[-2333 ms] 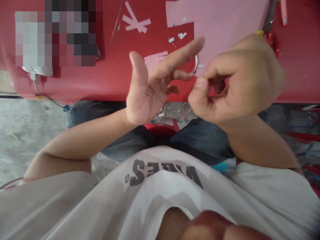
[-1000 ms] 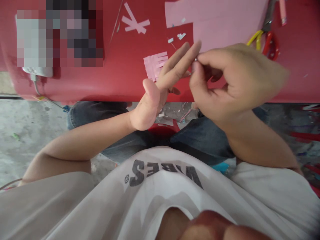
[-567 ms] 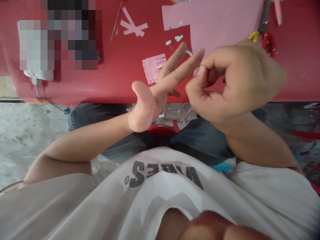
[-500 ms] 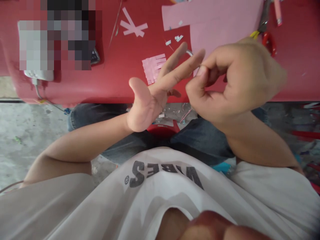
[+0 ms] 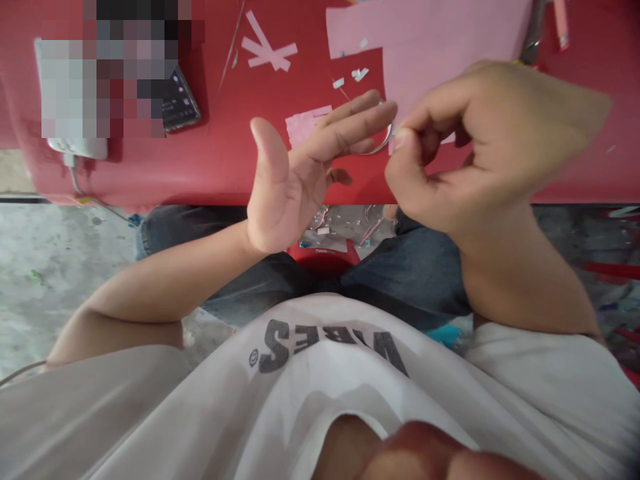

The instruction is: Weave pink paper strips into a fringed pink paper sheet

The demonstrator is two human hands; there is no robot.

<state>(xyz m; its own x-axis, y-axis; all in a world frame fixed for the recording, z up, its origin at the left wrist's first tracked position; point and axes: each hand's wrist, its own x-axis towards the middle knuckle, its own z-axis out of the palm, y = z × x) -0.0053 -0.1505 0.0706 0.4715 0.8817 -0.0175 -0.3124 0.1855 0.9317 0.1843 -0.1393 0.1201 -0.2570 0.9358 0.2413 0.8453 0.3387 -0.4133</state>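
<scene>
My left hand is held palm up above the table's near edge, its fingers stretched out and its thumb raised. A thin pale curved band, like part of a ring, shows around its fingertips; part of it is hidden behind the fingers. Just to the right, my right hand is closed in a pinch, thumb against index finger, close to the band. What sits in the pinch is too small to make out. Behind the left fingers lies a woven pink paper piece, partly covered.
On the red table are pink paper strips, a large pink sheet, small white scraps, a pink pen-like stick and a phone. A white plug block with a cable sits left.
My right hand has drawn slightly right, away from the left fingertips. My left hand has tilted and shifted a little left, and more of the curved band now shows.
</scene>
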